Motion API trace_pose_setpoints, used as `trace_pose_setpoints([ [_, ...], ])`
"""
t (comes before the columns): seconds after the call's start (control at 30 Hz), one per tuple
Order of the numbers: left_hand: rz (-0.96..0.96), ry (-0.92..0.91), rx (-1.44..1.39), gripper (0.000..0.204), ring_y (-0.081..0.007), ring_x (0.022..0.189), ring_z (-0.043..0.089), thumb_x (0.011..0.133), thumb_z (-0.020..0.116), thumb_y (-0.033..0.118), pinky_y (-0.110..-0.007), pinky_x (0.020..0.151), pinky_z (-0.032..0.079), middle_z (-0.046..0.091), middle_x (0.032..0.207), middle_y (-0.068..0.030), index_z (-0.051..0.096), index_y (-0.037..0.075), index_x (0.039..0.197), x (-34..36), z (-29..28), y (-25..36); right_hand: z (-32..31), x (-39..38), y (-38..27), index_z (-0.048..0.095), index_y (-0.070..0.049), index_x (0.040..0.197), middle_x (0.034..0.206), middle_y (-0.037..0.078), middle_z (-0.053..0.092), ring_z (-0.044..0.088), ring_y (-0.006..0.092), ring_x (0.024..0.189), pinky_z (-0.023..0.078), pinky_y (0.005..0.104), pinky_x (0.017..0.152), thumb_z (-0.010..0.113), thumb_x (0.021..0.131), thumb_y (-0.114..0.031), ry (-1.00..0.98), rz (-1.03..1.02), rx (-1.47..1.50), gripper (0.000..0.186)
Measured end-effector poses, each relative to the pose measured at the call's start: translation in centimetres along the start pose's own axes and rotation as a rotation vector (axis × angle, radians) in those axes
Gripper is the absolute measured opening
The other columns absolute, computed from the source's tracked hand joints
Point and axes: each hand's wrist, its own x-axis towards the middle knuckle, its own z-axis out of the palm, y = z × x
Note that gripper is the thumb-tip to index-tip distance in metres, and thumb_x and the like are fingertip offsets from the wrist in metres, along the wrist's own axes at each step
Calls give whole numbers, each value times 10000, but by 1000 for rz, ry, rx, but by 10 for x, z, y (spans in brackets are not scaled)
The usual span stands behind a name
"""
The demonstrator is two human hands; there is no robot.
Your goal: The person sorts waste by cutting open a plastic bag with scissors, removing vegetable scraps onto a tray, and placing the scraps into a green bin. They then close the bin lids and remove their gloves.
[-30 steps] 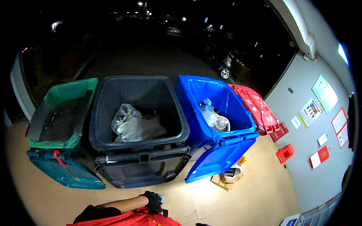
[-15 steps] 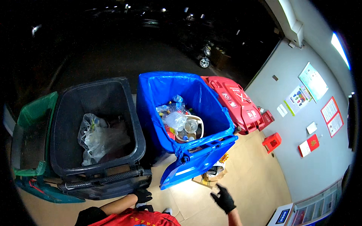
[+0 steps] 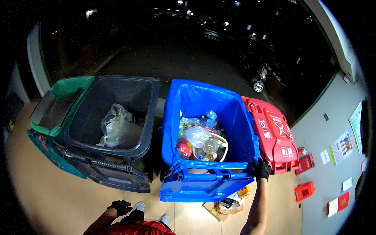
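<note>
My left hand [image 3: 120, 207] in a black glove hangs low, empty, with loosely spread fingers, below the dark grey bin [image 3: 100, 175]. My right hand [image 3: 261, 169], also gloved, grips the near right corner of the blue bin [image 3: 207, 188], on or beside its liner-covered rim. The blue bin's lid hangs down toward me; inside lie a red bottle [image 3: 184, 149], a clear round container [image 3: 210, 145] and several other pieces of waste. Crumpled plastic bags [image 3: 115, 129] sit in the dark grey bin. Right of the blue bin stands a red bin [image 3: 274, 139] with its lid down.
A green bin [image 3: 56, 129] stands at the left. Cardboard and bagged items [image 3: 223, 209] lie on the tiled floor [image 3: 184, 219] below the blue bin. A red stool-like object [image 3: 303, 192] is by the wall [image 3: 317, 149] with posters. Outside, a parked scooter [image 3: 258, 80] stands on the dark road.
My right hand has risen from over the floor to the blue bin's corner and taken hold. My left hand is farther left and lower relative to the bins. The view has also shifted.
</note>
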Motion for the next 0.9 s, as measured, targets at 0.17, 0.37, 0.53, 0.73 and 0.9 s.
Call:
trace_pose_setpoints([
  [0.17, 168, 129, 83, 558, -331, 1249, 547, 933, 466, 581, -477, 1053, 428, 577, 1372, -101, 601, 210, 1327, 1, 55, -24, 11, 11, 31, 702, -172, 1092, 1227, 184, 579, 570, 464, 1050, 489, 571, 834, 668, 813, -493, 167, 80, -55, 427],
  [0.37, 120, 111, 50, 516, -335, 1231, 572, 959, 415, 546, -499, 1049, 426, 602, 1352, -117, 615, 225, 1310, 4, 51, -2, 30, -37, 102, 611, -45, 982, 1142, 267, 585, 541, 443, 1066, 447, 535, 936, 826, 680, -193, 410, 39, -9, 399],
  [0.53, 57, 73, 60, 556, -313, 1228, 575, 932, 442, 580, -497, 1039, 436, 596, 1366, -84, 607, 226, 1327, -4, 20, 34, 54, -132, 176, 650, -27, 989, 1033, 152, 567, 556, 301, 1005, 496, 403, 869, 667, 766, -5, 538, -44, 424, 225],
  [0.73, 98, 71, 155, 522, -296, 1220, 574, 955, 406, 555, -493, 1020, 450, 604, 1340, -81, 601, 224, 1310, -19, 11, 48, 99, -233, 223, 496, -17, 1315, 1314, 163, 523, 473, 263, 1229, 428, 430, 1030, 696, 876, -216, 605, 529, 1025, 521],
  [0.9, 178, 13, 180, 534, -320, 1203, 580, 955, 391, 568, -517, 1017, 443, 607, 1324, -107, 611, 210, 1283, -13, 23, 50, 85, -253, 213, 538, -58, 820, 775, 99, 541, 498, 245, 726, 462, 397, 644, 720, 827, -160, 796, 804, 1067, 210],
])
